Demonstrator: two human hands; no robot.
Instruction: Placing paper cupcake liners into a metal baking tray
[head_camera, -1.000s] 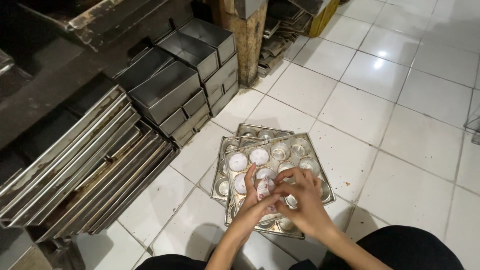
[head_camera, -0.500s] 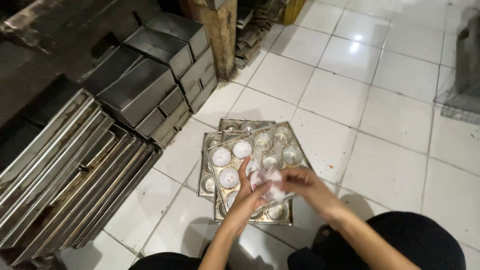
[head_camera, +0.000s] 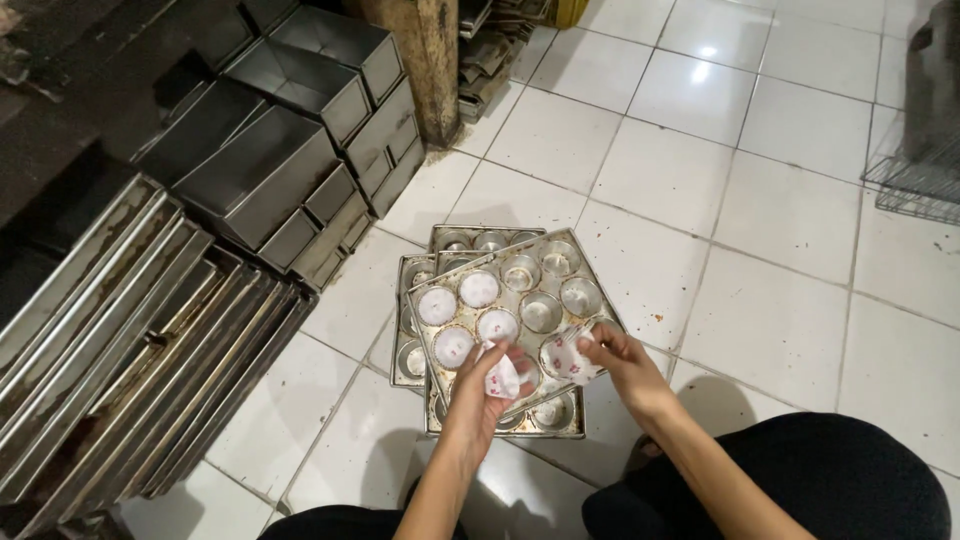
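A metal muffin tray (head_camera: 575, 262) lies askew on top of other muffin trays on the white tiled floor. Several of its cups on the left hold white paper liners (head_camera: 478, 289); the cups on the right are bare metal. My left hand (head_camera: 487, 383) holds a small stack of white paper cups with red marks (head_camera: 503, 378) over the tray's near edge. My right hand (head_camera: 617, 357) pinches a single paper cup (head_camera: 568, 358) over a cup near the tray's right side. My dark-clothed knees show at the bottom.
Stacked flat baking sheets (head_camera: 130, 350) lean at the left. Rectangular loaf tins (head_camera: 290, 150) are piled behind them. A wooden post (head_camera: 428, 60) stands at the top, with more trays beside it. A wire rack (head_camera: 915, 180) sits at the right edge.
My hands, which were close together over the tray's middle, have drawn apart. The right hand now carries one paper cup away from the stack in the left hand.
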